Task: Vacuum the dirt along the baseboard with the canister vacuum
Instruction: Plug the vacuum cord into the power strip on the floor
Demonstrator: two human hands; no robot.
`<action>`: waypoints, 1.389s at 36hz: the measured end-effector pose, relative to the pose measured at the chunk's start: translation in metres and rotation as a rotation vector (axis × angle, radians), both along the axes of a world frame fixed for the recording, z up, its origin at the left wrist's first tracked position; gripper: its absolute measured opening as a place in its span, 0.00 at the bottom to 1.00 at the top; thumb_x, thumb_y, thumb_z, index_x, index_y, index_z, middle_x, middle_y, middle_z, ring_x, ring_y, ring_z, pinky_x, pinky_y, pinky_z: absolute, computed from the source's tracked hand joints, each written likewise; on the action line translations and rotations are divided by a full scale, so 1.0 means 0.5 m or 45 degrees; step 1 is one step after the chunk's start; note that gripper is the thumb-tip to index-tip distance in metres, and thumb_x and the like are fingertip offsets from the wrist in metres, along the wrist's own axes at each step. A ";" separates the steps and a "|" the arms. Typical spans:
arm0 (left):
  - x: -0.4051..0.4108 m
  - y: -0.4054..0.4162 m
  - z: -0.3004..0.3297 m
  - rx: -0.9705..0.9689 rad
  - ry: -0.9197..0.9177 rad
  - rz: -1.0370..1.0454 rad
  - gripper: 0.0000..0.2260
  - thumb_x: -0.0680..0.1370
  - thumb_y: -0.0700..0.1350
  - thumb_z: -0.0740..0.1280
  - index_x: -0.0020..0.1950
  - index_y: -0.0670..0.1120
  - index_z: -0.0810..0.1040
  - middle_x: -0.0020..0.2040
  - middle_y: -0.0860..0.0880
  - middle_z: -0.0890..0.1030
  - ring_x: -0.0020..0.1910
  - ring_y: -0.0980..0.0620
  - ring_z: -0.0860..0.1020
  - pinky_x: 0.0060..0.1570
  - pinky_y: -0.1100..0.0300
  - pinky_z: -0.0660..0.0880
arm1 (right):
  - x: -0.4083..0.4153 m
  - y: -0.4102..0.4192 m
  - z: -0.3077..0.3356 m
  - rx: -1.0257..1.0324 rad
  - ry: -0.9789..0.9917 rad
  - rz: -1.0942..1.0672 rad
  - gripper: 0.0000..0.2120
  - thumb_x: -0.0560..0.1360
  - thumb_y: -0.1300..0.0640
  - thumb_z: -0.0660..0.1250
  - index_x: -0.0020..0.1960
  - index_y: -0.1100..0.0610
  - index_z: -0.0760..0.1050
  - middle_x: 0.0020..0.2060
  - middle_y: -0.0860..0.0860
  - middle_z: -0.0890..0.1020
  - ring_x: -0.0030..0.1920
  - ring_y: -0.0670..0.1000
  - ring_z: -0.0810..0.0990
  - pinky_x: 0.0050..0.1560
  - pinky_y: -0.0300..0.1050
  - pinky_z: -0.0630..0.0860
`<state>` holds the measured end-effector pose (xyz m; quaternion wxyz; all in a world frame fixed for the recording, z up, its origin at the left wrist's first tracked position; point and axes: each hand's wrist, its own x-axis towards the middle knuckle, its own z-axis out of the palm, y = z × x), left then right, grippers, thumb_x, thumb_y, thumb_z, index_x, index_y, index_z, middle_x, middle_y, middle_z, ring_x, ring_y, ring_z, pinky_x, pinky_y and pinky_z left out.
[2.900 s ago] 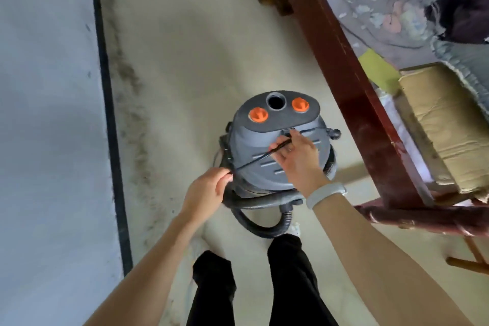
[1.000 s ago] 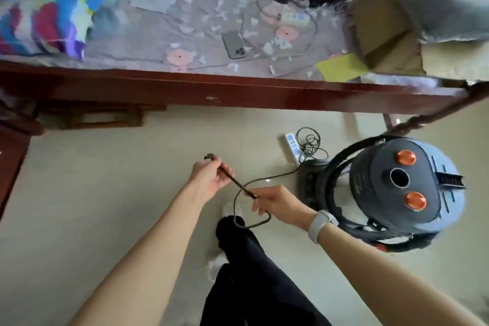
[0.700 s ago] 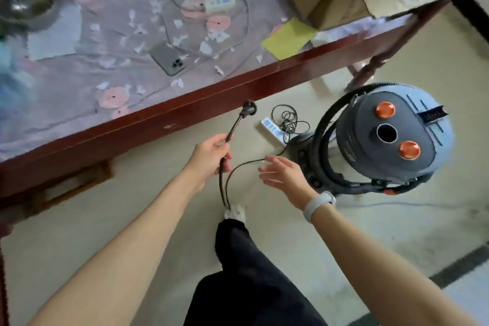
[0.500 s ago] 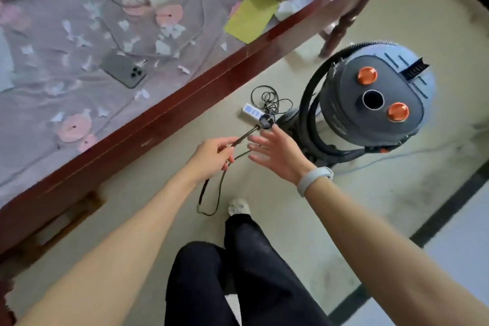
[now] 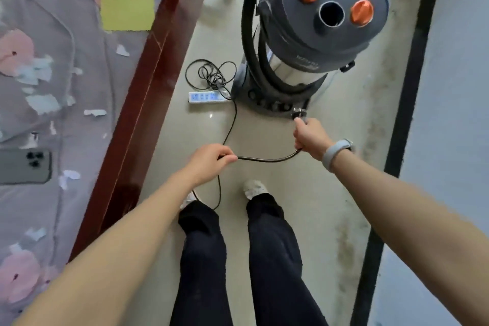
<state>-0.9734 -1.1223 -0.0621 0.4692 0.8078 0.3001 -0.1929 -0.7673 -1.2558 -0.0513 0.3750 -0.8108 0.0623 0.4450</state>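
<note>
The grey canister vacuum [image 5: 315, 34], with two orange knobs and an open round port on top, stands on the beige floor ahead of me, its black hose looped round the body. A thin black power cord [image 5: 264, 159] runs between my hands. My left hand [image 5: 209, 160] pinches the cord. My right hand [image 5: 311, 137] grips the cord's end, with the plug [image 5: 298, 114] sticking out above the fist by the vacuum's base. Dark dirt [image 5: 346, 246] streaks the floor along the black baseboard [image 5: 402, 124] on the right.
A white power strip [image 5: 206, 97] lies on the floor left of the vacuum, beside a tangle of cord [image 5: 210, 75]. A red-brown bed frame [image 5: 137, 103] runs along the left; a phone [image 5: 25, 167] lies on the bedding. My feet stand between bed and wall.
My view swung from the bed back toward the wall side. My right hand, open half a second ago, now grips the plug end of the cord; the left hand slid further down it.
</note>
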 end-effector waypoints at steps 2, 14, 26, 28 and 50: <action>-0.007 0.023 -0.055 0.084 -0.006 -0.068 0.11 0.81 0.49 0.64 0.51 0.44 0.83 0.43 0.49 0.78 0.49 0.45 0.77 0.50 0.51 0.73 | -0.005 -0.015 -0.057 -0.124 -0.176 0.183 0.12 0.79 0.52 0.57 0.38 0.51 0.59 0.31 0.51 0.65 0.28 0.49 0.63 0.28 0.39 0.65; 0.035 0.076 -0.499 0.499 0.025 -0.120 0.12 0.81 0.52 0.62 0.52 0.46 0.81 0.51 0.47 0.81 0.55 0.45 0.76 0.47 0.54 0.66 | -0.033 0.027 -0.454 -0.072 -0.506 0.479 0.14 0.82 0.56 0.59 0.62 0.65 0.71 0.50 0.59 0.78 0.53 0.61 0.77 0.48 0.46 0.68; 0.068 0.239 -0.893 0.645 0.069 -0.094 0.12 0.81 0.53 0.62 0.52 0.47 0.81 0.51 0.48 0.82 0.53 0.44 0.77 0.46 0.53 0.71 | 0.020 0.223 -0.891 0.039 -0.721 0.749 0.14 0.81 0.56 0.61 0.63 0.63 0.73 0.54 0.61 0.81 0.54 0.62 0.78 0.49 0.47 0.68; 0.081 0.273 -0.924 0.692 0.056 -0.095 0.13 0.81 0.53 0.62 0.52 0.46 0.81 0.51 0.47 0.82 0.53 0.45 0.77 0.46 0.54 0.70 | 0.036 0.267 -0.934 0.085 -0.767 0.776 0.13 0.81 0.57 0.62 0.61 0.63 0.74 0.53 0.61 0.81 0.54 0.61 0.79 0.49 0.47 0.68; 0.140 0.440 -1.057 0.864 0.092 0.139 0.30 0.77 0.54 0.67 0.76 0.51 0.61 0.75 0.48 0.62 0.71 0.46 0.61 0.66 0.52 0.62 | 0.049 0.522 -1.041 -0.249 -1.123 1.322 0.12 0.80 0.54 0.60 0.59 0.55 0.78 0.53 0.56 0.81 0.54 0.60 0.79 0.49 0.48 0.73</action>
